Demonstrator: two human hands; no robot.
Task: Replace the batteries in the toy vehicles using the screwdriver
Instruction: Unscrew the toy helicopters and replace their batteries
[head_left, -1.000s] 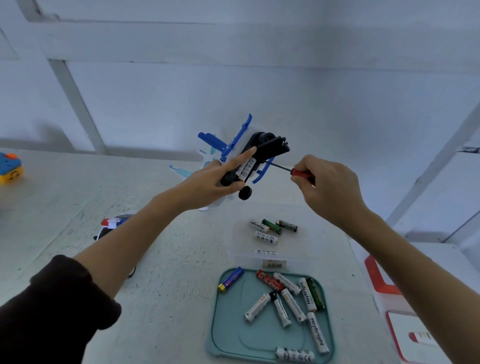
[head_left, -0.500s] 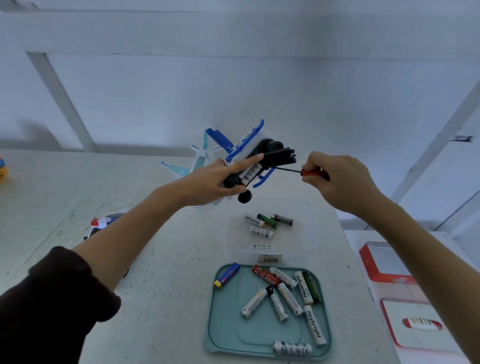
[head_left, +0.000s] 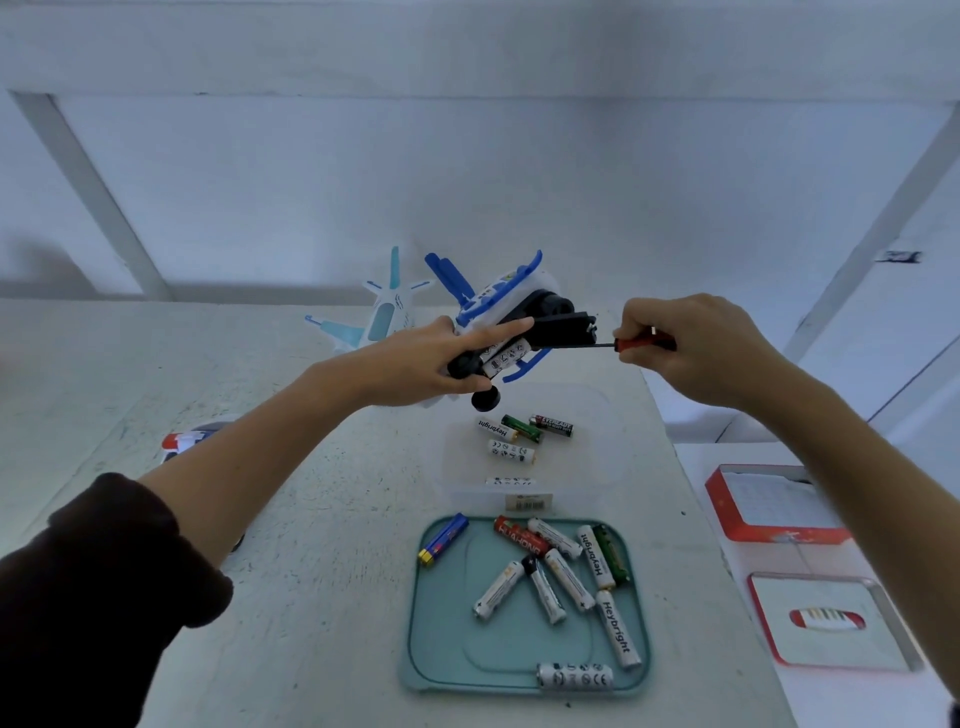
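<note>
Left hand (head_left: 415, 364) grips the blue-and-white toy plane (head_left: 511, 306) upside down in the air above the surface (head_left: 311, 519), index finger stretched along its black underside (batteries sit in the open compartment). Right hand (head_left: 691, 348) pinches the red-handled screwdriver (head_left: 631, 344), its tip at the black cover (head_left: 563, 330). Below, loose batteries (head_left: 566, 569) lie in a teal tray (head_left: 441, 649), with more in a clear box (head_left: 597, 467) just behind it.

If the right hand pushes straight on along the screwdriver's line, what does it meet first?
The right hand holds the screwdriver pointing left; its tip already sits at the black battery cover of the toy vehicle gripped by the left hand. That cover comes first, though exact contact is hard to judge.
</note>
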